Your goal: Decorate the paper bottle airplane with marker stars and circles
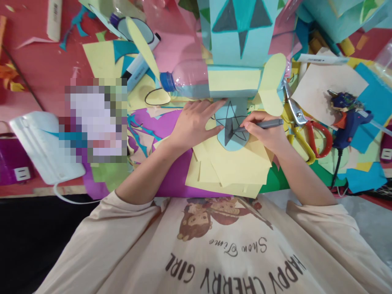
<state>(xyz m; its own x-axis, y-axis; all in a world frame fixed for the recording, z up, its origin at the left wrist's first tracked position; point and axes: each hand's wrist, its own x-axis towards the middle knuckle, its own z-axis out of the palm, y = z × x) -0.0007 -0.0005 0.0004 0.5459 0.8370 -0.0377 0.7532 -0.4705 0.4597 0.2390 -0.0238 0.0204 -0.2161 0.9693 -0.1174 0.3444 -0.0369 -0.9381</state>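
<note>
A blue paper piece (235, 143) with a rounded end lies over pale yellow sheets (241, 169). A star is outlined on it in dark lines, and part of the star is filled in dark. My right hand (266, 131) grips a grey marker (268, 125), its tip down at the star. With fingers stretched out, my left hand (196, 124) lies flat at the left edge of the blue piece. Just beyond the hands, a clear plastic bottle (190, 77) with a blue cap lies on its side, wrapped in blue and yellow paper. A yellow rounded paper shape (272, 83) stands at its right end.
Scissors (298, 118) with red and yellow handles lie right of my right hand. Farther right is a blue glue gun (349, 126) with a cord. At left are a white corded device (45, 143) and a blurred-out rectangle. Paper scraps and markers cover the red table (27, 87).
</note>
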